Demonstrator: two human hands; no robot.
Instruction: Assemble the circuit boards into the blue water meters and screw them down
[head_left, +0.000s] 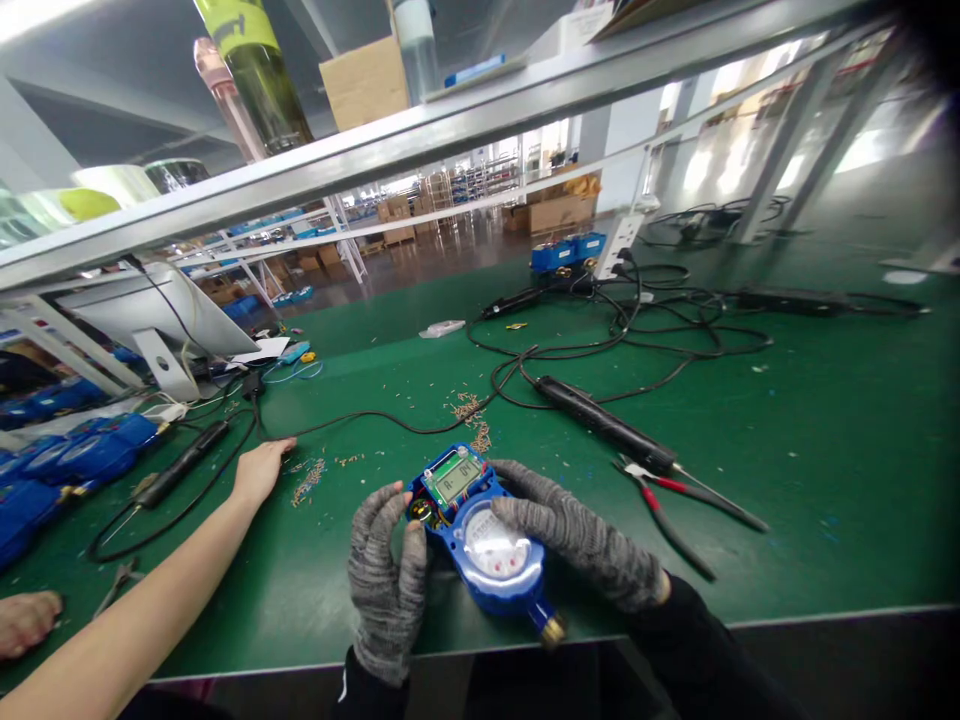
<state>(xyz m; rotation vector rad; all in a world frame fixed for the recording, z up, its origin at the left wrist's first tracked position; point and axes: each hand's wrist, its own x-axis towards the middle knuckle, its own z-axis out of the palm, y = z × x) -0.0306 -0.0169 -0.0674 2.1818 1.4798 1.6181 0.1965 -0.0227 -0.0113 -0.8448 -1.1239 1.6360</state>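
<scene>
I am holding a blue meter (480, 550) near the front edge of the green table (795, 450), with its brass fitting (553, 630) pointing toward me. I cannot tell whether the meter is resting on the table or lifting clear of it. My right hand (577, 520), in a grey knit glove, is clamping the meter's right side, with 1 digit lying over the round dial (496, 540) and others stretching along the upper edge. My left hand (386, 570), gloved too, is touching the meter's left edge beside its open compartment; I cannot tell whether it is gripping. Inside the meter, a green circuit board is carrying a lit display (459, 480) showing dark characters.

To the right of the meter, red-handled pliers (664, 510) are lying with their jaws parted, just beside a black electric screwdriver (607, 425). Just beyond the meter, small copper-coloured pieces (481, 437) are lying scattered. Left of the meter, another person's bare hand (261, 470) is resting on the table. Farther left of the meter, a group of blue meters (97, 450) is sitting near another black screwdriver (180, 468).
</scene>
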